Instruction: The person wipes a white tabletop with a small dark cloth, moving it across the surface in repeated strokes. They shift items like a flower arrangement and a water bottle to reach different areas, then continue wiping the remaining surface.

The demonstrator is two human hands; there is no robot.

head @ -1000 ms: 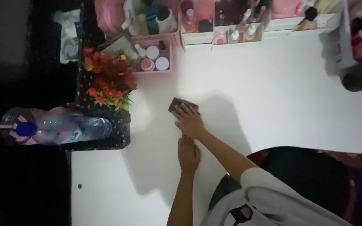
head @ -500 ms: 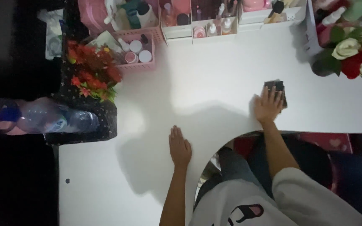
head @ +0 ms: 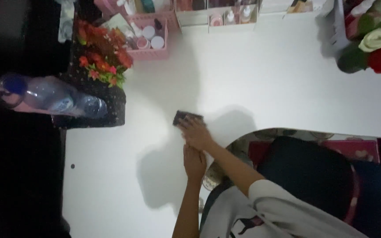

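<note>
While the head view is looking down on the white table (head: 287, 79), counts are reading as follows: one dark cloth pad (head: 185, 117), two hands, one clear plastic bottle (head: 56, 99), one pink basket (head: 153, 39), one white organiser tray (head: 219, 17), two flower bunches.

Right hand (head: 196, 132) is pressing flat on the dark cloth pad, fingers spread narrow and pointing toward 11 o'clock, palm down; the pad is sticking out from under the fingertips at the 11 o'clock side. The pad is lying on the table near frame centre, just left of the curved cut-out edge.

Left hand (head: 194, 162) is lying flat on the table, empty, fingers together and pointing to 12 o'clock, sitting at 6 o'clock of the right hand and touching its wrist area. Both forearms are coming in from 6 o'clock; the right one is running out of a white sleeve (head: 283, 207).

Orange-red flowers (head: 103, 55) are sitting at 10 o'clock of the pad, well apart, with the bottle lying on its side at 9 o'clock of them. Pink basket is holding three round white-capped jars plus small bottles, too blurred to count. Red-and-white roses (head: 375, 44) are sitting at 2 o'clock, far corner.
</note>
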